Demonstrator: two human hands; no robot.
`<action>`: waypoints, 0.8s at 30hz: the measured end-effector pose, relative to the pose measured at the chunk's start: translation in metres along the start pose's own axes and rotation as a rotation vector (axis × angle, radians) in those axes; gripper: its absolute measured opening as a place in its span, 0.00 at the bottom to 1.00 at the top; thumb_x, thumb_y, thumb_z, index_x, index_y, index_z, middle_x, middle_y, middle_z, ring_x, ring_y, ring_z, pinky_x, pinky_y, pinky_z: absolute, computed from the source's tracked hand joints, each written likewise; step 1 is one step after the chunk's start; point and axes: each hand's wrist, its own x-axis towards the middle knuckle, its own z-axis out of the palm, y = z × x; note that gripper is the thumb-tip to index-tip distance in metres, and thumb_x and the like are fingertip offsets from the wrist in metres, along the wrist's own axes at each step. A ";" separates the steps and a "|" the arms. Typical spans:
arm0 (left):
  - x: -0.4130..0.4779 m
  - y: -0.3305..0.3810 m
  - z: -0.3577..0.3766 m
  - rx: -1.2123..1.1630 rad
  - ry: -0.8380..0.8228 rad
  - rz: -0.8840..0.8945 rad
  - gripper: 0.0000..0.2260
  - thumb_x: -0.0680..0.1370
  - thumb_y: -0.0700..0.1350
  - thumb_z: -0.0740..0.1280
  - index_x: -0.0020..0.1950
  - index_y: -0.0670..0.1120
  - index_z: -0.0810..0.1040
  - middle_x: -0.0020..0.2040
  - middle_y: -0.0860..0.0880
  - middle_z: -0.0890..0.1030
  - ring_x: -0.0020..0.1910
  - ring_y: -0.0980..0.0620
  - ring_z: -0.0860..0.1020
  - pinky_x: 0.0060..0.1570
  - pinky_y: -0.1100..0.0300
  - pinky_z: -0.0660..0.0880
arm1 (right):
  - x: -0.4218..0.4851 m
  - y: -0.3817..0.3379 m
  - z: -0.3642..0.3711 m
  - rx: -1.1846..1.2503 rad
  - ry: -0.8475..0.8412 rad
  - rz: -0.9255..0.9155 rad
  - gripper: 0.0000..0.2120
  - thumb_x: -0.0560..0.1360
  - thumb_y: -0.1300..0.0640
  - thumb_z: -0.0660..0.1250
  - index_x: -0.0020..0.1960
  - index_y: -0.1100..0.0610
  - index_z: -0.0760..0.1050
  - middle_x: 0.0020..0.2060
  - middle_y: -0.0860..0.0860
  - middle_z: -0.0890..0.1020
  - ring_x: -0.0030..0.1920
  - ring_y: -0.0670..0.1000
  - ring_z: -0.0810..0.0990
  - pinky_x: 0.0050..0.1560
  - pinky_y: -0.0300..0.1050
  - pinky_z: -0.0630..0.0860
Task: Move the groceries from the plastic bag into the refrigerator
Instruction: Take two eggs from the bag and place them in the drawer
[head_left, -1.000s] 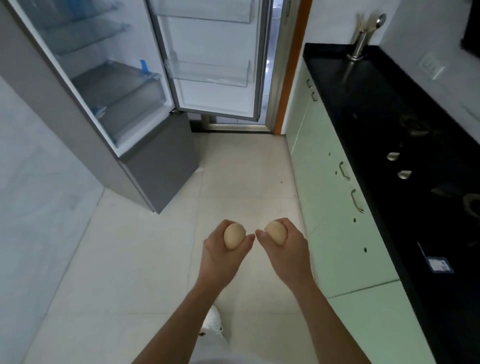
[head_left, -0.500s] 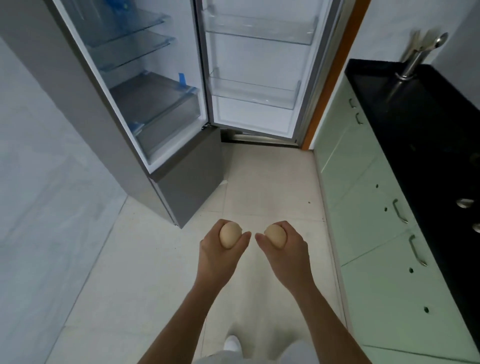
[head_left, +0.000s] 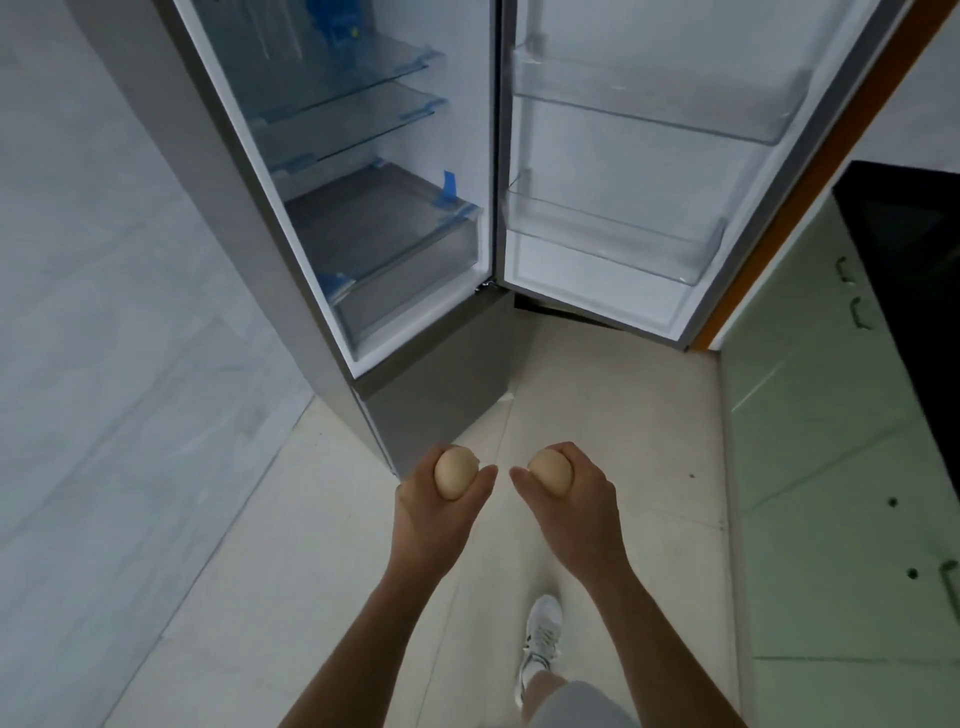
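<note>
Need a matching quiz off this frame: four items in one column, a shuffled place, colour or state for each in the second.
Column A
1. left hand
2. refrigerator door
3. countertop
4. sneaker

Column B
a. black, at the far right
b. white, on the floor
c. swung open
d. grips an egg

Pairs: 1-d, 2-c, 3-a, 4-b

Tan eggs (head_left: 456, 479), grey refrigerator (head_left: 436, 410), pale green cabinets (head_left: 831, 467), black countertop (head_left: 914, 249)
</note>
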 end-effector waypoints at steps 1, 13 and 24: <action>0.013 0.004 0.007 0.005 0.015 -0.003 0.11 0.72 0.54 0.74 0.48 0.52 0.76 0.39 0.54 0.78 0.36 0.54 0.80 0.31 0.64 0.77 | 0.018 -0.001 -0.003 -0.003 -0.006 -0.006 0.11 0.73 0.48 0.74 0.48 0.51 0.74 0.38 0.45 0.79 0.37 0.46 0.80 0.33 0.28 0.74; 0.151 0.050 0.076 -0.038 0.150 -0.055 0.11 0.73 0.54 0.74 0.47 0.53 0.76 0.39 0.51 0.79 0.36 0.51 0.81 0.33 0.56 0.81 | 0.207 -0.006 -0.022 0.060 -0.115 -0.068 0.11 0.73 0.49 0.75 0.46 0.53 0.75 0.36 0.47 0.79 0.35 0.45 0.79 0.32 0.30 0.74; 0.215 0.025 0.064 -0.016 0.323 -0.177 0.12 0.73 0.54 0.74 0.51 0.53 0.76 0.42 0.53 0.80 0.39 0.52 0.81 0.35 0.55 0.82 | 0.278 -0.016 0.046 0.052 -0.360 -0.084 0.11 0.73 0.48 0.75 0.46 0.52 0.75 0.37 0.46 0.79 0.36 0.44 0.79 0.34 0.29 0.73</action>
